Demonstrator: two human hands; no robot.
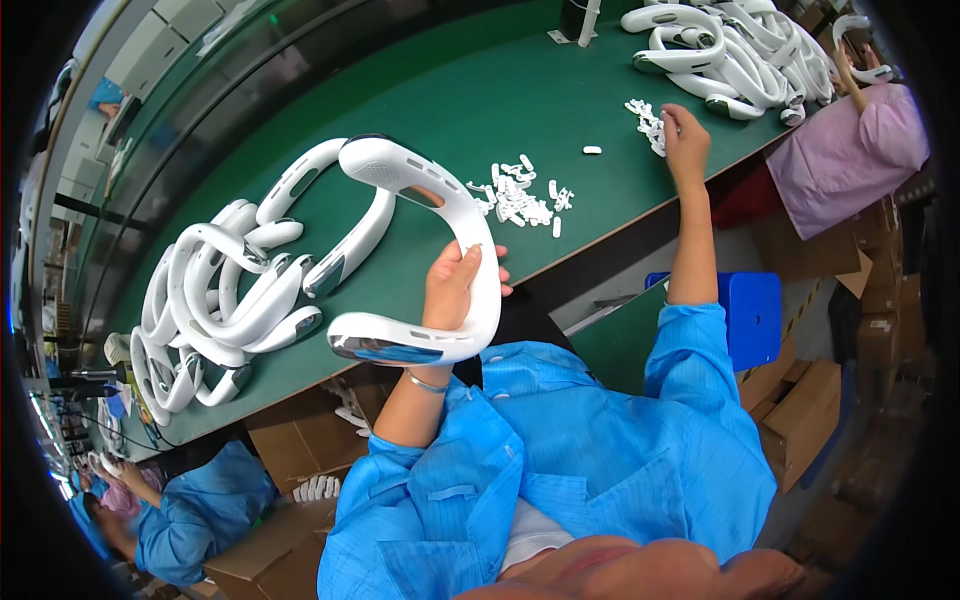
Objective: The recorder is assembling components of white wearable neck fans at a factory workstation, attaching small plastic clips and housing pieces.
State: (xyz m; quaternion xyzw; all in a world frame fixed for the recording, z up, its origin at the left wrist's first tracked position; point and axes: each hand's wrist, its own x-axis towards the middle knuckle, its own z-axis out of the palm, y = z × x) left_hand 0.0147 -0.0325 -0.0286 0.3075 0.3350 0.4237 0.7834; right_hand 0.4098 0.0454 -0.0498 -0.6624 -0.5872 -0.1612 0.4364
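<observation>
My left hand point(455, 287) is wrapped round the middle of a white U-shaped neck fan point(487, 275), held up above the table's near edge. The fan has slotted vents along its band and a shiny dark panel on its lower end. Farther right, my right hand point(688, 150) bends its fingers together at the edge of a small heap of white plastic pieces point(645, 120). Whatever its fingertips pinch is too small to make out. Between the hands lies a larger scatter of small white plastic pieces point(517, 200), with one single piece point(592, 150) apart.
A pile of white neck fans point(215, 290) covers the left of the green table point(430, 110); another pile point(735, 50) lies at the far right. Co-workers in blue point(205, 510) and pink point(850, 150) sit at either side. Cardboard boxes point(805, 410) and a blue stool point(752, 318) stand below.
</observation>
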